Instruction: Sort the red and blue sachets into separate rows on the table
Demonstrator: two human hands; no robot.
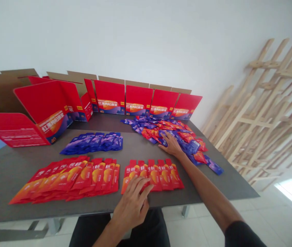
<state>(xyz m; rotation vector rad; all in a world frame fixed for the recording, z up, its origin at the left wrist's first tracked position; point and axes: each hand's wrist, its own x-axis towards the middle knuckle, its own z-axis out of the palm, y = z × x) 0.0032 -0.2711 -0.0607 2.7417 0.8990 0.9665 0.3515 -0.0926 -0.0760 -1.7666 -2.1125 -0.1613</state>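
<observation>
My left hand [133, 200] lies flat with fingers spread at the table's front edge, its fingertips on a short row of red sachets [158, 173]. My right hand [171, 144] reaches further out, fingers stretched flat on the near edge of a loose heap of red and purple sachets [171, 132]. A longer fanned row of red sachets [68, 178] lies to the left. Behind it is a row of purple sachets [94, 142].
Open red cartons [138, 101] stand in a line along the grey table's [1, 175] far edge, a larger one [45, 109] at the left. Wooden lattice frames [264, 109] lean on the wall at right. The table's right edge drops to tiled floor.
</observation>
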